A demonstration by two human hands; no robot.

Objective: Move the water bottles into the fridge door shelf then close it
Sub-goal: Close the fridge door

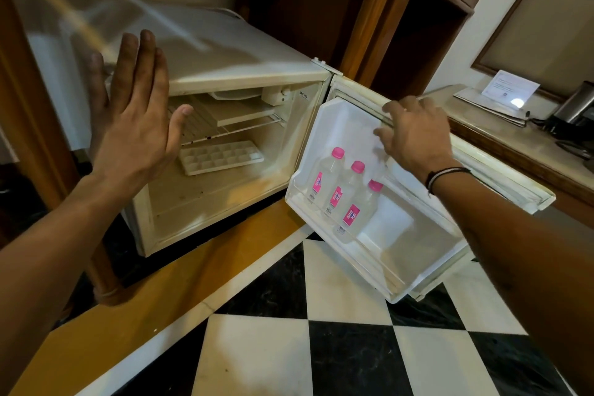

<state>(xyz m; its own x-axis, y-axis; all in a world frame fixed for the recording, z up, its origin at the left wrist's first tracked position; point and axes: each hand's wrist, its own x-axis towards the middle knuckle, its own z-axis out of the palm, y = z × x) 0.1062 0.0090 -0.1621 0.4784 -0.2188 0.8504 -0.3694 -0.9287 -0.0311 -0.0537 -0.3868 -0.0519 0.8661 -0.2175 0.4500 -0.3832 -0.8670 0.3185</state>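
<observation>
Three clear water bottles with pink caps and pink labels [339, 194] stand side by side in the door shelf [395, 270] of a small white fridge [244, 55]. The fridge door [501, 177] hangs wide open to the right. My right hand [414, 135] rests on the door's upper edge, fingers curled over it, just above the bottles. My left hand [135, 112] is raised flat in front of the fridge's left side, fingers spread, holding nothing.
Inside the fridge lie a white ice cube tray [221, 157] and a wire shelf [225, 125]. A wooden cabinet frames the fridge. To the right a counter [514, 141] carries papers and a dark appliance [575, 112]. Black and white floor tiles lie below.
</observation>
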